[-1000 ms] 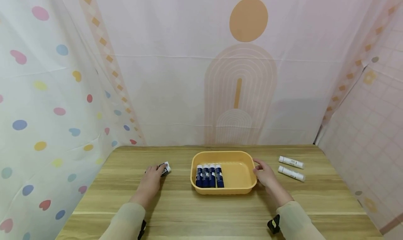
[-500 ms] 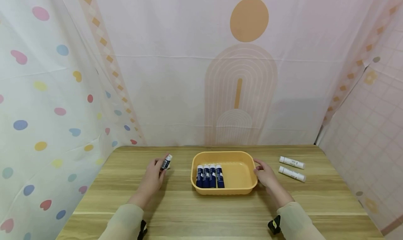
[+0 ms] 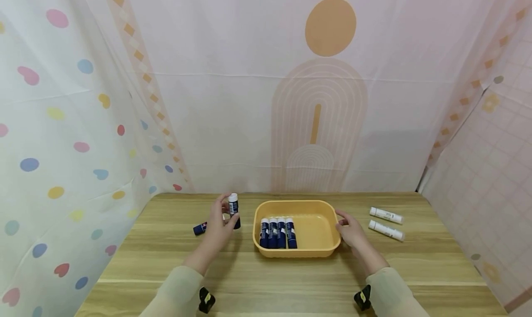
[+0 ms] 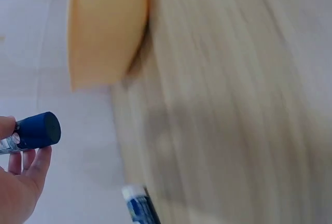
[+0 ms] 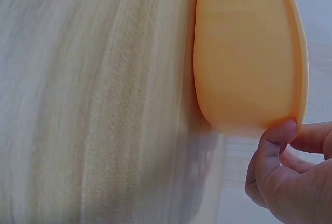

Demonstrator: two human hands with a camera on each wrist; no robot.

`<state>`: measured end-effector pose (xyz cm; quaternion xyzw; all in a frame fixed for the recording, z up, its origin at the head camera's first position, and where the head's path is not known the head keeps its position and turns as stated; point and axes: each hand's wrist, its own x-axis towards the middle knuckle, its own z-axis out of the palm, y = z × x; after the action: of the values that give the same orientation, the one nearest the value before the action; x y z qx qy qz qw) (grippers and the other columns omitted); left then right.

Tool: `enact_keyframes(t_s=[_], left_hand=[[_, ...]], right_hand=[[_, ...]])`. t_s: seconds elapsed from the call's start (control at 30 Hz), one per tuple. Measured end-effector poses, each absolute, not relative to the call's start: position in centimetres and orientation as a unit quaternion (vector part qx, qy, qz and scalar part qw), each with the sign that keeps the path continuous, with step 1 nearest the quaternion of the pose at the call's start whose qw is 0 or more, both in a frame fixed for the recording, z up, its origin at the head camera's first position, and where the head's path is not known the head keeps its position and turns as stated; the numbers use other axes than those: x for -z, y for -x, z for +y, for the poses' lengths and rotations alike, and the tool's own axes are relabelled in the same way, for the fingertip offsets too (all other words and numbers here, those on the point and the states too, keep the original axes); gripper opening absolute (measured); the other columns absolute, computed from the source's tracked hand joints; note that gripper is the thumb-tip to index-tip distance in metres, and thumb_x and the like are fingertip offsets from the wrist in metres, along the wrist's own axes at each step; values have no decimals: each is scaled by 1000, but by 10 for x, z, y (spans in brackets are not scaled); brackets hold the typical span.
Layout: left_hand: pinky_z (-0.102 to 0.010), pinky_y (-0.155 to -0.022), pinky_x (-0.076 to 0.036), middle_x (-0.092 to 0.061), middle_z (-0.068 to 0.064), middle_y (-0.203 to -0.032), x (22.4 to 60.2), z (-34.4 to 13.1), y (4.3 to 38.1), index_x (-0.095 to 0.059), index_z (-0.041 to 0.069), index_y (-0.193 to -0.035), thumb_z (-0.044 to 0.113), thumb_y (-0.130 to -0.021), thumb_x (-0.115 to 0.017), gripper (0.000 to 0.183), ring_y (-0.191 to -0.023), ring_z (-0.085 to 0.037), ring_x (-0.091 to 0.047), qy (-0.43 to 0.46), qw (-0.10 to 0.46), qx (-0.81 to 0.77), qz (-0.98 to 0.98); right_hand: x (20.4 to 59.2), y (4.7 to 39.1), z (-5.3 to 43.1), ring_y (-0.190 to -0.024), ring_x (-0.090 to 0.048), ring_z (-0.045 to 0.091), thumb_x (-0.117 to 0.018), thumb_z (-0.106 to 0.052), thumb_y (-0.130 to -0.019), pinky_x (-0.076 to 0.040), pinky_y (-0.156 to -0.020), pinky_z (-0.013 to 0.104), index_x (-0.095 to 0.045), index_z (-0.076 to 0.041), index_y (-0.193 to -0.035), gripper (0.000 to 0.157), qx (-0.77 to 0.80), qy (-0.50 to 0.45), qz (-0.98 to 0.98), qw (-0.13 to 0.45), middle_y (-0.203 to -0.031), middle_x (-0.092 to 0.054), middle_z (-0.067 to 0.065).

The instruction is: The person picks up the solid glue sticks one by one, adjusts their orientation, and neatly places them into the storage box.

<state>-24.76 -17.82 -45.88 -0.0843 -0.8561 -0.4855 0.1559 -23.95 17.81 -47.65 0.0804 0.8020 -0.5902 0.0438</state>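
My left hand (image 3: pixel 218 224) grips a dark blue glue stick (image 3: pixel 233 205) with a white cap, held upright just left of the yellow tray (image 3: pixel 296 252). The left wrist view shows its blue base end (image 4: pixel 44 130) between thumb and fingers. A second blue glue stick (image 3: pixel 200 228) lies on the table, partly hidden behind that hand. Inside the tray, several blue glue sticks (image 3: pixel 272 234) lie side by side in the left half, white caps toward the back. My right hand (image 3: pixel 350 229) pinches the tray's right rim between thumb and fingers, as the right wrist view (image 5: pixel 285 162) confirms.
Two white glue sticks (image 3: pixel 386 230) with clear ends lie slanted on the wooden table (image 3: pixel 274 284), to the right of the tray. A patterned cloth (image 3: pixel 232 123) hangs behind the table's back edge, and further cloths hang at both sides.
My left hand has picked up a blue glue stick from the table, turned it upright and brought it right toward the tray. The right hand stays at the rim.
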Motion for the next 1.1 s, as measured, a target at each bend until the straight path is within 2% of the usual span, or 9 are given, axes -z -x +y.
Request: enact_keyframes(t_s=[0.17, 0.3, 0.43, 0.73, 0.9, 1.1], left_hand=[[-37, -78, -57, -48, -20, -111, 452, -156, 248, -31, 5, -135, -7, -86, -62, 60, -100, -29, -48, 77, 169, 514, -837], [-33, -76, -57, -47, -19, -109, 450, -133, 247, -32, 5, -134, -7, -85, -62, 58, -97, -27, -49, 66, 193, 512, -834], [-29, -74, -55, -44, -16, -111, 450, -106, 244, -32, 6, -134, -4, -87, -61, 56, -96, -24, -49, 55, 194, 509, -837], [-32, -76, -50, -45, -14, -107, 462, -51, 237, -33, 7, -132, 0, -88, -63, 53, -91, -20, -49, 97, 190, 453, -865], [-34, -77, -50, -44, -15, -110, 464, -30, 232, -33, 8, -133, 3, -89, -63, 54, -92, -20, -50, 95, 139, 453, -876], [-42, -89, -49, -44, -21, -120, 476, -8, 234, -38, 10, -129, 0, -85, -66, 53, -104, -30, -53, 72, 89, 444, -889]], right_hand=[[476, 239, 179, -73, -47, 16, -46, 2, -95, -44, -56, 23, -41, 0, -139, 45, 591, -81, 802, 44, -100, -43, 14], [478, 240, 179, -70, -45, 15, -46, 1, -95, -43, -55, 23, -41, -1, -139, 45, 586, -83, 805, 43, -101, -43, 14], [479, 240, 179, -71, -45, 15, -46, 1, -95, -44, -56, 24, -41, -1, -139, 45, 582, -80, 808, 42, -101, -44, 14], [478, 241, 178, -76, -49, 17, -47, 1, -95, -45, -58, 24, -42, -1, -139, 44, 589, -80, 803, 44, -100, -44, 13], [478, 241, 179, -74, -50, 17, -48, 0, -95, -45, -57, 24, -42, -1, -139, 44, 593, -83, 799, 45, -100, -45, 12], [479, 242, 180, -71, -50, 14, -48, 0, -95, -45, -56, 25, -42, -1, -139, 44, 601, -84, 794, 44, -101, -46, 13]])
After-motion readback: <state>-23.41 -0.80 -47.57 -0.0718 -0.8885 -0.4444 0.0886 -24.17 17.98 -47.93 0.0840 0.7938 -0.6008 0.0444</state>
